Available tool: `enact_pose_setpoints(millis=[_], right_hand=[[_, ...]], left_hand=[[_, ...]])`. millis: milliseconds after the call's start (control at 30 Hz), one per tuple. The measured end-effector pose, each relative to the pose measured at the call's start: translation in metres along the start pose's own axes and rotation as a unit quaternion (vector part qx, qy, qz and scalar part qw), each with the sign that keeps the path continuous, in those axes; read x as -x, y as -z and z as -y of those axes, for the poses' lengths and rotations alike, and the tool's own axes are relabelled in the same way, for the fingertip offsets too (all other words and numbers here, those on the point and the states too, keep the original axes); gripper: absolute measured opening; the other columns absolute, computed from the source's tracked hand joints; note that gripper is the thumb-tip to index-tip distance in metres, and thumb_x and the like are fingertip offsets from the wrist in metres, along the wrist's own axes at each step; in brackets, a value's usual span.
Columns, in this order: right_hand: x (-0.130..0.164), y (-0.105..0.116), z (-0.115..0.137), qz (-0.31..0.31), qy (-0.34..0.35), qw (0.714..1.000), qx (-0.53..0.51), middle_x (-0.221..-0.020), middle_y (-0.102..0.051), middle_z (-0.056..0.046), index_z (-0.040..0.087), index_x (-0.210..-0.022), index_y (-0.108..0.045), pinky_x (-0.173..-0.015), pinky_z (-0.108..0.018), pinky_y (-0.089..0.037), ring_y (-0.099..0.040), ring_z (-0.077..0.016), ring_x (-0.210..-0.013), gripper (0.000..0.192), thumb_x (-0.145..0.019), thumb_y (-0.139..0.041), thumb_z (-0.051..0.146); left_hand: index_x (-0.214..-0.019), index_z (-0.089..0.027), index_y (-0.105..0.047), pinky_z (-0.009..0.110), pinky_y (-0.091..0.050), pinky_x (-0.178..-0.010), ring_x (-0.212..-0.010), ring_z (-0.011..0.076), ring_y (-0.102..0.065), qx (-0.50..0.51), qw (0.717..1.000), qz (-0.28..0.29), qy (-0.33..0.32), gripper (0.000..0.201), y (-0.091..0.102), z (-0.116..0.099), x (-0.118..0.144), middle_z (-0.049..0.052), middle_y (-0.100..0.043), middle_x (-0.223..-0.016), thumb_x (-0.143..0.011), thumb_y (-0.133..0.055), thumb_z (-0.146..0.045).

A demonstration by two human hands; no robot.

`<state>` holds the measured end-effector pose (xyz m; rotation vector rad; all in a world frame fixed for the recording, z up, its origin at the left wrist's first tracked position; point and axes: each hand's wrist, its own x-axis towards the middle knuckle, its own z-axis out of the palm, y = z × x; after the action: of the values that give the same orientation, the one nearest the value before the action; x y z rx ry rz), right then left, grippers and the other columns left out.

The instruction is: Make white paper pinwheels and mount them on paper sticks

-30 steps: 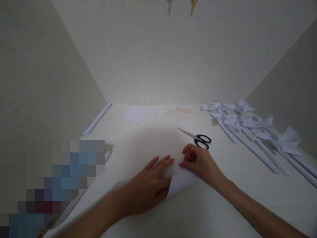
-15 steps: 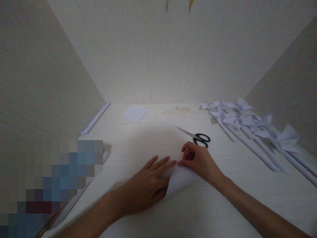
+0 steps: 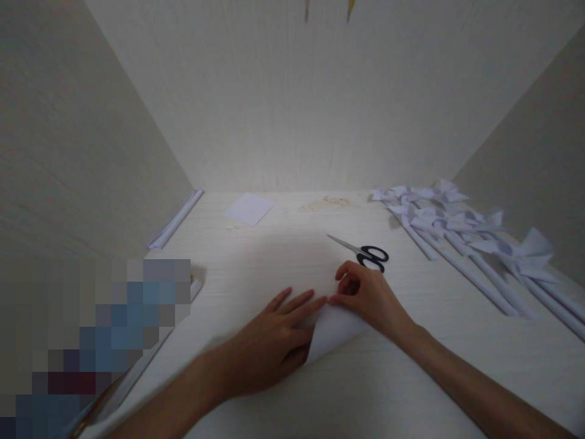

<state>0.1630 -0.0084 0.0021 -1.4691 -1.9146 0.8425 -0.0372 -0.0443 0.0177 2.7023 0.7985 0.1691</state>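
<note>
A white sheet of paper (image 3: pixel 336 332), bent over into a triangular shape, lies on the table in front of me. My right hand (image 3: pixel 361 296) pinches its upper corner between thumb and forefinger. Spread flat at the paper's left edge is my left hand (image 3: pixel 283 341), its fingers stretched out and the index fingertip close to the pinched corner. The thumb side of that hand is partly hidden by the paper. Just beyond my right hand lie black-handled scissors (image 3: pixel 372 255), blades pointing to the far left.
Several white paper pinwheels (image 3: pixel 457 219) on rolled paper sticks lie along the right side. A square white paper (image 3: pixel 250 208) rests at the back, with tan stringy bits (image 3: pixel 331 202) to its right. A rolled paper stick (image 3: pixel 178 216) lies by the left wall. The lower left is pixelated.
</note>
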Motion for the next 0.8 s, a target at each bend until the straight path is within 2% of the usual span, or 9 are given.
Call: enact_pose_setpoints(millis=[500, 800], right_hand=[[0.0001, -0.0002, -0.0007, 0.006, -0.002, 1.0, -0.002, -0.054, -0.058, 0.004, 0.019, -0.069, -0.048, -0.046, -0.021, -0.04, -0.054, -0.0107, -0.049, 0.022, -0.056, -0.065, 0.02], [0.0005, 0.0003, 0.0011, 0.004, 0.003, 1.0, -0.002, -0.055, -0.058, 0.004, 0.018, -0.069, -0.049, -0.047, -0.021, -0.041, -0.055, -0.0108, -0.049, 0.02, -0.057, -0.065, 0.019]], left_hand=[[-0.092, -0.021, -0.056, 0.042, -0.012, -0.1, -0.123, 0.0213, -0.018, 0.01, 1.0, 0.001, 0.006, 0.026, 0.0018, -0.001, -0.0011, 0.001, -0.027, -0.133, -0.073, -0.042, -0.011], [-0.096, -0.021, -0.054, 0.043, -0.011, -0.1, -0.123, 0.0216, -0.017, 0.006, 1.0, 0.0, 0.0, 0.028, 0.0006, -0.0001, 0.0001, 0.002, -0.025, -0.134, -0.073, -0.041, -0.012]])
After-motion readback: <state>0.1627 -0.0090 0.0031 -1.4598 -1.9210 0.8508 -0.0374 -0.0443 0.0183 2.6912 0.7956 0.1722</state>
